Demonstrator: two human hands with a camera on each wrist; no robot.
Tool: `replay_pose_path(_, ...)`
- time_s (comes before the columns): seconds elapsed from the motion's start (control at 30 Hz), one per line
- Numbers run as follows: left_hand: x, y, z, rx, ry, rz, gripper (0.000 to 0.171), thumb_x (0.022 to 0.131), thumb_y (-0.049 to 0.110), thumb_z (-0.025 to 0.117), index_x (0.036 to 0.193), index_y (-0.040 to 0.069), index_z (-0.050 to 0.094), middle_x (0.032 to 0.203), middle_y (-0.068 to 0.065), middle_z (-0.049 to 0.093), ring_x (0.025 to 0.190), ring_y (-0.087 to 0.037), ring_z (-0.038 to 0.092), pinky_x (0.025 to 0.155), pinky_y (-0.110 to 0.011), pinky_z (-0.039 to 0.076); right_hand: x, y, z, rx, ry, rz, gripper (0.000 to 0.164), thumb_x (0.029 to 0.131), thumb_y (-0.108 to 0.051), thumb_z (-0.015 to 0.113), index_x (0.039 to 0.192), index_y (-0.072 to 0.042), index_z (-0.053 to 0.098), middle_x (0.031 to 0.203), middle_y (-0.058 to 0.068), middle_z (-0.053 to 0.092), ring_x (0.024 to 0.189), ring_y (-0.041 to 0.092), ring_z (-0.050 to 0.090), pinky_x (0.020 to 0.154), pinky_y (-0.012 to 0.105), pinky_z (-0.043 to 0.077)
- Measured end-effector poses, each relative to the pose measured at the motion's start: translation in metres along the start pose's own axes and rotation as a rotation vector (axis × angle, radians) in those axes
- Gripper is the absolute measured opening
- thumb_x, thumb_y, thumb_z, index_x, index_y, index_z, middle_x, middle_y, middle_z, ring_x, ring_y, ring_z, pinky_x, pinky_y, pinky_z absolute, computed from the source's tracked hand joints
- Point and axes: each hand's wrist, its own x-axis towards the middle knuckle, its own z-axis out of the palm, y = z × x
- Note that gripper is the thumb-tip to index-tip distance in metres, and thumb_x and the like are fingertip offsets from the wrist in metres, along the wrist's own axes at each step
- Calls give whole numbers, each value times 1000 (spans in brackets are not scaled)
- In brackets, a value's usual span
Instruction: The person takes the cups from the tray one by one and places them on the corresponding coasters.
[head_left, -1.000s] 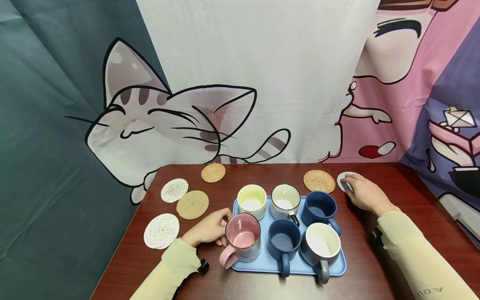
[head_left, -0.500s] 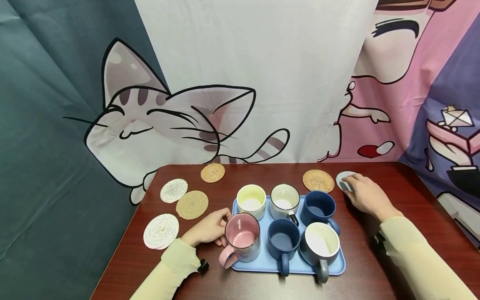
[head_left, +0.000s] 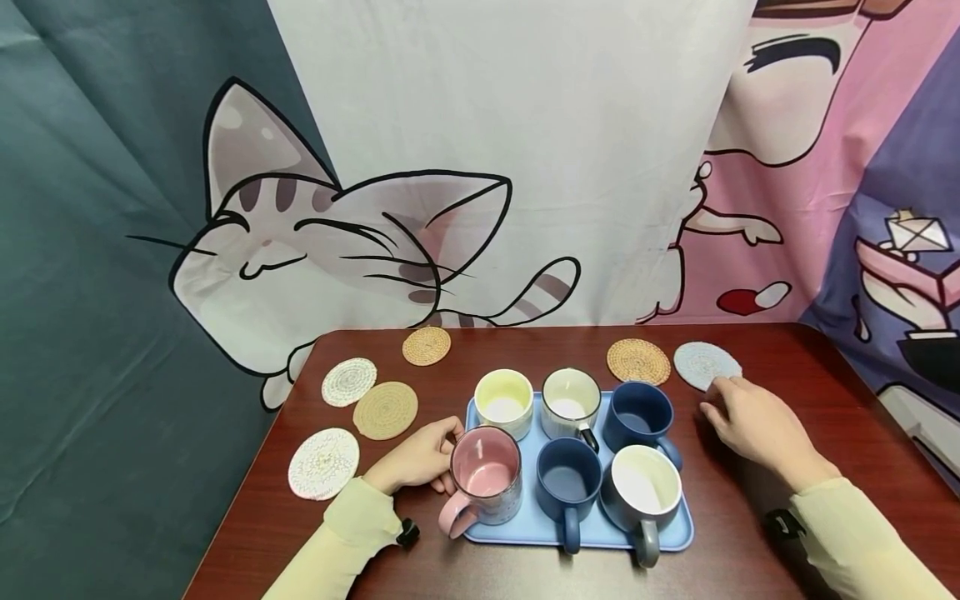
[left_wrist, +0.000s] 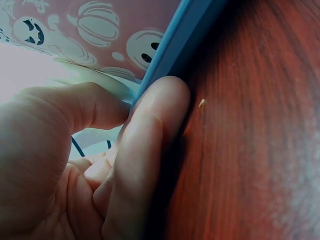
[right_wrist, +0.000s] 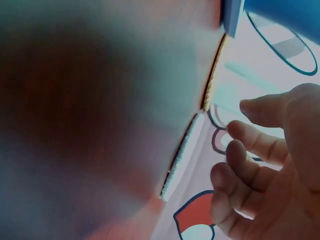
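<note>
My left hand (head_left: 417,457) pinches the left rim of a light blue tray (head_left: 530,467); in the left wrist view the thumb and a finger (left_wrist: 165,100) meet across the tray's edge. Right beside that hand stands a pink mug (head_left: 486,467), its handle toward me. My right hand (head_left: 765,425) holds nothing, its fingers loosely bent just in front of a pale blue round coaster (head_left: 705,364). In the right wrist view the fingers (right_wrist: 250,135) are apart, with the coaster's edge (right_wrist: 180,155) to their left.
The tray also bears a yellow-lined cup (head_left: 503,402), a white mug (head_left: 571,402), two dark blue mugs (head_left: 567,479) and a grey mug (head_left: 642,487). Straw coasters (head_left: 638,362) and white ones (head_left: 324,463) lie around it. A cartoon-cat curtain (head_left: 525,100) hangs behind the table.
My right hand has let go of the pale blue coaster and drawn back toward me and to the right, leaving it flat on the table. My left hand has stayed put.
</note>
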Motion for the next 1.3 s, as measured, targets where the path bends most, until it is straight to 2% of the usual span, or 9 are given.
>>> replay_pose_path(0.17,1,-2,-1,-3,0,1,12,95,-2,53,105,4,51,61,-6,68,48,-10,66,45,-27,55,-16,-9,1,54,-109,50,16,91,-23,74,88,-13,62,68,-3,57,62,16,54,57,38,44)
replay_pose_path(0.53,0,-4,-1,13,5,-5,13,95,-4,50,105,4,51,60,-5,68,47,-9,66,45,-26,54,-47,-33,9,149,-222,90,25,97,-36,71,80,-24,57,63,-10,46,61,7,45,60,27,35)
replay_pose_path(0.7,1,-5,-1,9,-3,0,14,94,-4,52,105,4,51,60,-4,68,47,-9,66,44,-26,54,-51,-41,9,194,-264,78,22,99,-37,69,83,-25,59,65,-12,47,62,2,44,60,25,35)
replay_pose_path(0.93,1,-5,-1,15,-5,1,15,93,-3,53,106,4,51,61,-4,68,48,-9,66,45,-27,55,-57,-50,12,243,-274,59,19,98,-24,69,81,-27,59,64,-14,43,61,-1,41,60,23,33)
replay_pose_path(1.1,1,-5,-2,21,2,-18,14,94,-3,51,105,6,52,61,-5,69,48,-11,66,45,-27,54,-57,-52,16,276,-277,16,27,98,-18,67,77,-28,54,62,-16,37,58,-3,38,58,21,31)
replay_pose_path(1.3,2,-3,-3,41,1,-7,13,93,-2,54,104,4,53,59,-5,68,46,-10,66,45,-28,55,-56,-50,18,327,-289,-56,30,100,-19,66,75,-29,52,63,-19,34,59,-5,37,57,20,30)
